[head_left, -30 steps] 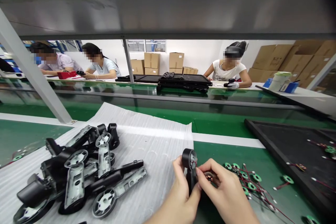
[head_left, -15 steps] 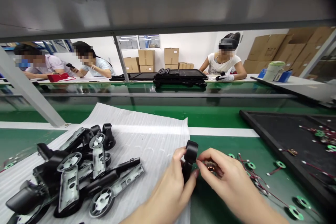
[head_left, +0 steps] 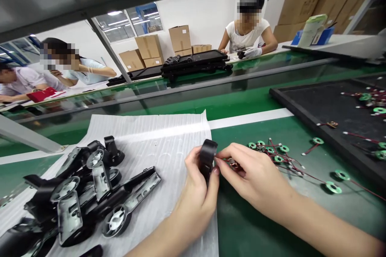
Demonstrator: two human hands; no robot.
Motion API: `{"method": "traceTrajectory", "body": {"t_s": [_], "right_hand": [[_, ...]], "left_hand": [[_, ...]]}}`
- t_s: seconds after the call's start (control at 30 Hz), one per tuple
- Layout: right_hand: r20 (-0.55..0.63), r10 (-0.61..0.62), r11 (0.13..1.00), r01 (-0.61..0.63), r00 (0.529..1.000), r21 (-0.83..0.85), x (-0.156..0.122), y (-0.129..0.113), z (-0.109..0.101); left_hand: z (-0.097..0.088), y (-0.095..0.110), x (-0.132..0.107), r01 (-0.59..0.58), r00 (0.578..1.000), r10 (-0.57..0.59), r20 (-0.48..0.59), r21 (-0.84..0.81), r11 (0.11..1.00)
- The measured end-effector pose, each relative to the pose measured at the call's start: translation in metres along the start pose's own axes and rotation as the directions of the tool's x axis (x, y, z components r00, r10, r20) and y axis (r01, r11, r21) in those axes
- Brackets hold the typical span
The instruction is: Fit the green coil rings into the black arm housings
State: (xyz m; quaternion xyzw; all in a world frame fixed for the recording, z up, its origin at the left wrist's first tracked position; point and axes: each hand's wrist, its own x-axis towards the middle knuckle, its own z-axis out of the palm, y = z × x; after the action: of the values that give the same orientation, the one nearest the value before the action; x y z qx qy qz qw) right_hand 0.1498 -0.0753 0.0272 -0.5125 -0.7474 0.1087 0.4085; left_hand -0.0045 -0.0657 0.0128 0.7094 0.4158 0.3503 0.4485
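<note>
My left hand (head_left: 196, 196) grips a black plastic housing (head_left: 207, 157) upright by its stem, with the round head on top. My right hand (head_left: 251, 176) pinches a small wired part (head_left: 233, 163) at its fingertips, right beside that head; the fingers hide most of it. Thin red wires trail from green ring boards (head_left: 279, 154) lying on the green belt to the right of my right hand. A pile of similar black housings (head_left: 90, 192) with grey metal inner faces lies on a white foam sheet (head_left: 163, 140), to the left of my left hand.
A black tray (head_left: 331, 108) holding more green rings with red wires sits at the right. Across the belt, a black rack (head_left: 194, 62) stands before a gloved co-worker (head_left: 247, 28). Further co-workers sit at the left, with cardboard boxes (head_left: 147, 50) behind them.
The whole view has tilted and swung, with the far bench now rising to the right. My right hand has come closer to the housing head, and the housing has turned slightly in my left hand.
</note>
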Motion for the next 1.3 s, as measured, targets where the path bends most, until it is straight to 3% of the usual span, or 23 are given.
{"method": "traceTrajectory", "body": {"t_s": [0.07, 0.17, 0.23, 0.33, 0.4, 0.5, 0.6, 0.7, 0.77, 0.97, 1.3], "right_hand": [[0.047, 0.136, 0.977, -0.142, 0.99, 0.158, 0.002, -0.003, -0.002], [0.202, 0.32, 0.868, -0.372, 0.926, 0.33, 0.006, -0.004, -0.006], [0.345, 0.365, 0.762, -0.491, 0.865, 0.423, 0.006, -0.001, -0.007], [0.517, 0.329, 0.613, -0.595, 0.791, 0.52, 0.006, 0.004, -0.006], [0.498, 0.31, 0.628, -0.568, 0.81, 0.533, 0.006, 0.006, -0.004], [0.312, 0.296, 0.806, -0.412, 0.903, 0.425, 0.005, 0.006, -0.002], [0.168, 0.163, 0.957, -0.197, 0.972, 0.214, 0.002, 0.008, 0.0], [0.133, -0.009, 1.0, 0.006, 0.991, 0.027, 0.0, 0.013, 0.0], [0.134, -0.069, 0.995, 0.078, 0.989, -0.064, -0.001, 0.015, 0.0], [0.096, -0.136, 0.969, 0.152, 0.986, -0.194, -0.001, 0.018, -0.001], [0.119, -0.019, 0.979, 0.042, 0.993, -0.197, -0.001, 0.022, -0.001]], "left_hand": [[-0.002, 0.0, 0.0, -0.006, 1.0, 0.005, 0.011, 0.053, 0.999], [-0.007, 0.002, 0.003, -0.021, 0.999, 0.016, 0.046, 0.11, 0.994], [-0.011, 0.004, 0.004, 0.009, 0.997, -0.018, 0.075, 0.13, 0.991], [-0.013, 0.007, 0.005, 0.126, 0.983, -0.133, 0.128, 0.064, 0.99], [-0.011, 0.008, 0.005, 0.216, 0.964, -0.202, 0.175, -0.062, 0.974], [-0.008, 0.009, 0.008, 0.332, 0.932, -0.28, 0.23, -0.233, 0.914], [-0.009, 0.01, 0.012, 0.412, 0.903, -0.339, 0.264, -0.306, 0.858], [-0.01, 0.01, 0.014, 0.465, 0.881, -0.38, 0.282, -0.366, 0.806], [-0.011, 0.01, 0.013, 0.489, 0.87, -0.399, 0.291, -0.398, 0.776], [-0.011, 0.012, 0.012, 0.497, 0.865, -0.381, 0.326, -0.456, 0.738], [-0.006, 0.013, 0.009, 0.481, 0.866, -0.366, 0.34, -0.368, 0.796]]}}
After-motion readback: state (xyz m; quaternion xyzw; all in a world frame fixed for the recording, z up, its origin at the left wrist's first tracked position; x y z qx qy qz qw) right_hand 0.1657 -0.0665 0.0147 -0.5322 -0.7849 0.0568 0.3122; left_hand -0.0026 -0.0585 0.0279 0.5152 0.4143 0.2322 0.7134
